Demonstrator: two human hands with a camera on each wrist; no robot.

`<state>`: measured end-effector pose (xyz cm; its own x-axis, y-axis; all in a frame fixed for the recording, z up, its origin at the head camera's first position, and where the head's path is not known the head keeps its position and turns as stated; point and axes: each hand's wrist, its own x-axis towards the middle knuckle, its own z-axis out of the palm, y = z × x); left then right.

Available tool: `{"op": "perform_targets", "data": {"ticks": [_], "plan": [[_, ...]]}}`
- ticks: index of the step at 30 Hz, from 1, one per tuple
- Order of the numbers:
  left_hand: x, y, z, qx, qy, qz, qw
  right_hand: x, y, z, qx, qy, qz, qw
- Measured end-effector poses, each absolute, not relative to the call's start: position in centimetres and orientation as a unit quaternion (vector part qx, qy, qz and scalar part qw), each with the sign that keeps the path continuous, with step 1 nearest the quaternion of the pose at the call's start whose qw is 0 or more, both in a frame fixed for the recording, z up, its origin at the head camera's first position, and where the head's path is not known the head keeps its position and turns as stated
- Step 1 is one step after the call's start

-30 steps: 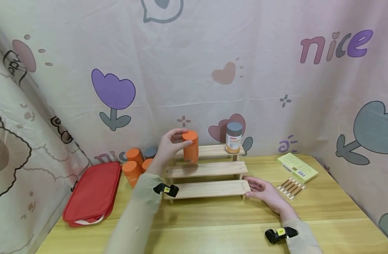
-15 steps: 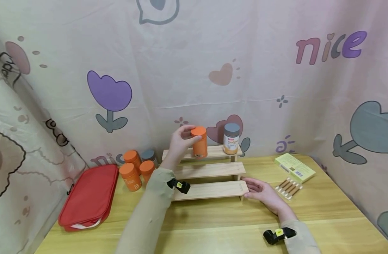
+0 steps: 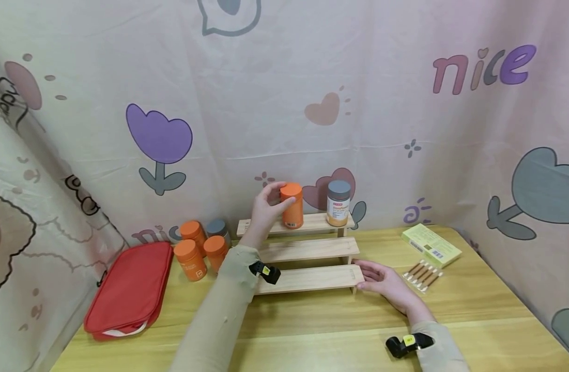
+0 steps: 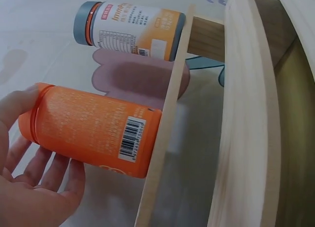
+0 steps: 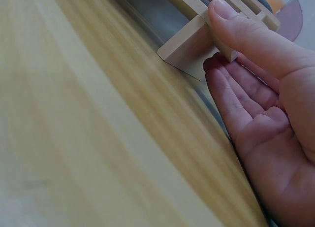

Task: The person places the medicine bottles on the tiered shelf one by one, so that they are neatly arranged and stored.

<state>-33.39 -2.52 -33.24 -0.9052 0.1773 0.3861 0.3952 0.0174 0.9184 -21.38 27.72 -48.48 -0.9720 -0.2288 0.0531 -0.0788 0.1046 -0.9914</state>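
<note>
My left hand (image 3: 263, 211) grips an orange supplement bottle (image 3: 293, 211) near its lid, thumb on one side and fingers on the other. The bottle stands upright with its base at the top tier of a three-step wooden shelf (image 3: 307, 279); its barcode faces the left wrist camera. To its right on that tier is a grey-lidded bottle (image 3: 338, 204) with a white and orange label. My right hand (image 3: 387, 285) holds the right end of the lowest step, its thumb (image 5: 231, 17) at the board's edge and the fingers by the leg.
Left of the shelf stand several orange-lidded bottles (image 3: 190, 261) and a grey-lidded bottle (image 3: 217, 229). A red zip case (image 3: 131, 289) lies farther left. On the right lie a pale green box (image 3: 431, 245) and a pack of cotton swabs (image 3: 423, 276). A patterned curtain hangs behind.
My left hand has carried the orange bottle right and up from over the middle tier, then lowered it to the top tier. My right hand stays at the shelf's end.
</note>
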Motion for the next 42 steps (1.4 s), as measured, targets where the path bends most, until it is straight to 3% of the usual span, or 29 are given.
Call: {"op": "perform_targets", "data": {"ticks": [11, 29, 37, 42], "plan": [[-32.2, -4.3, -33.2, -0.219, -0.733, -0.630, 0.134, -21.6, 27.6, -48.7, -0.109, 0.740, -0.662, 0.057], [-24.1, -12.6, -34.0, -0.176, -0.785, -0.568, 0.175, -21.6, 27.8, -48.8, -0.113, 0.750, -0.650, 0.038], [-23.9, -15.1, -34.9, -0.156, -0.799, -0.548, 0.193, -21.4, 27.9, -48.9, -0.103, 0.755, -0.647, 0.032], [-25.6, -17.9, -36.9, -0.132, -0.813, -0.526, 0.212, -21.4, 27.9, -48.7, -0.109, 0.754, -0.647, 0.034]]}}
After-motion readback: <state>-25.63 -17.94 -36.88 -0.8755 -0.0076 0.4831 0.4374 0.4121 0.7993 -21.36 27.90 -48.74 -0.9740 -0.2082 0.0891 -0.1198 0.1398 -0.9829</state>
